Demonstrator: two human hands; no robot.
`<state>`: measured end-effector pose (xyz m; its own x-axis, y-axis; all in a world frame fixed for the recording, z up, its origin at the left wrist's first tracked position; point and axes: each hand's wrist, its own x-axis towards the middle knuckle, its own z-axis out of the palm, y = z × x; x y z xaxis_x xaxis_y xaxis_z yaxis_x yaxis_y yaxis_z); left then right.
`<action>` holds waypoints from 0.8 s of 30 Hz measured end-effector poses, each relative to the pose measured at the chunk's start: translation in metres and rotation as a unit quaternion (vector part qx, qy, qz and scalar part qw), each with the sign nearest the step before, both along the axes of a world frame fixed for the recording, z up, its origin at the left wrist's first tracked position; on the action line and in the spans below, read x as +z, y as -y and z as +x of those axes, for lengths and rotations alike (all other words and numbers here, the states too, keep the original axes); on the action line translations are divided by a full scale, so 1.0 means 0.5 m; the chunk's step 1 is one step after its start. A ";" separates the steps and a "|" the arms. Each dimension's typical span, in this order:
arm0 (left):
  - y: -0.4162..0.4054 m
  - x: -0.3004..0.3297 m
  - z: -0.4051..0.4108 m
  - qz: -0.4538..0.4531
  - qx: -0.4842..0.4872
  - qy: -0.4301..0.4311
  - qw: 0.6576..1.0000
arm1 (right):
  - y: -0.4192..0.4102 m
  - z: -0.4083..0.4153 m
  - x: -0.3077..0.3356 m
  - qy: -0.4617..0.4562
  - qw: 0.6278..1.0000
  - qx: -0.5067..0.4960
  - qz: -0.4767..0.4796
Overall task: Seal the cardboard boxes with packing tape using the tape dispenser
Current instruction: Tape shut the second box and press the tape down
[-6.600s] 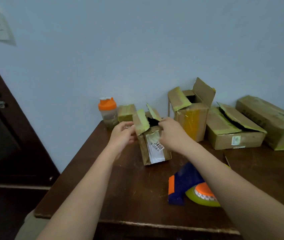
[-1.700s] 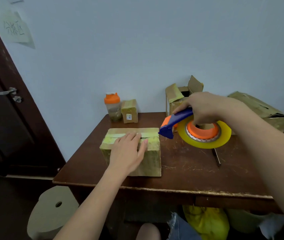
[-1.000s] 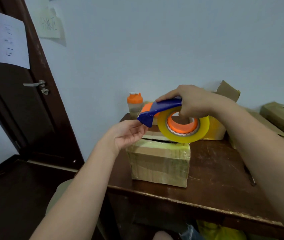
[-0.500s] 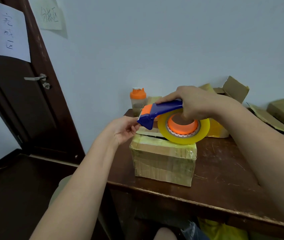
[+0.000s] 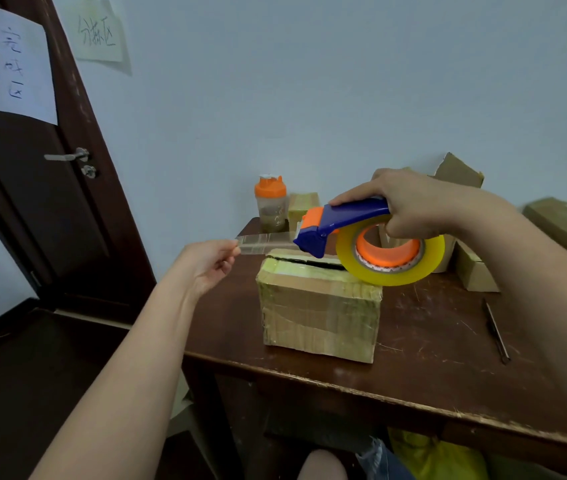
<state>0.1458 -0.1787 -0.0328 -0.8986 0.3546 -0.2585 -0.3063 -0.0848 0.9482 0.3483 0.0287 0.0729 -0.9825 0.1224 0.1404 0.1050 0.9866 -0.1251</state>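
While the right hand (image 5: pixel 413 206) grips the left-pointing tape dispenser (image 5: pixel 354 233) above the box (image 5: pixel 320 306), the left hand (image 5: pixel 206 265) pinches its tape strip (image 5: pixel 264 241).

left arm (image 5: pixel 129 368): bare, no sleeve in view
right arm (image 5: pixel 534 271): bare, no sleeve in view
hands: no gloves, rings

Dim, flat indoor light with a cool cast; wide-angle bend at the edges.

Soft, even light with no one plain source. The wall (image 5: pixel 309 81) grades to a blue-grey; the door (image 5: pixel 33 202) at 9 o'clock and the floor at 7 o'clock sink into near black. The tape roll (image 5: pixel 391 254) is the most vivid colour. The box (image 5: pixel 320 313) reads soft, slightly smeared. Door frame lines lean, and forearms swell toward 5 and 7 o'clock.
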 end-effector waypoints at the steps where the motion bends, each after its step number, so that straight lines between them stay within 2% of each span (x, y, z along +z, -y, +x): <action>1: -0.003 -0.010 0.000 0.004 0.006 -0.008 1.000 | 0.000 -0.003 -0.003 0.000 1.000 -0.005 0.011; 9: -0.034 -0.049 -0.011 -0.059 0.098 -0.147 0.982 | 0.013 -0.025 0.002 -0.011 0.998 -0.019 0.054; 24: -0.057 -0.104 -0.034 -0.036 0.094 -0.094 0.990 | 0.045 -0.065 -0.020 0.056 0.995 -0.026 0.083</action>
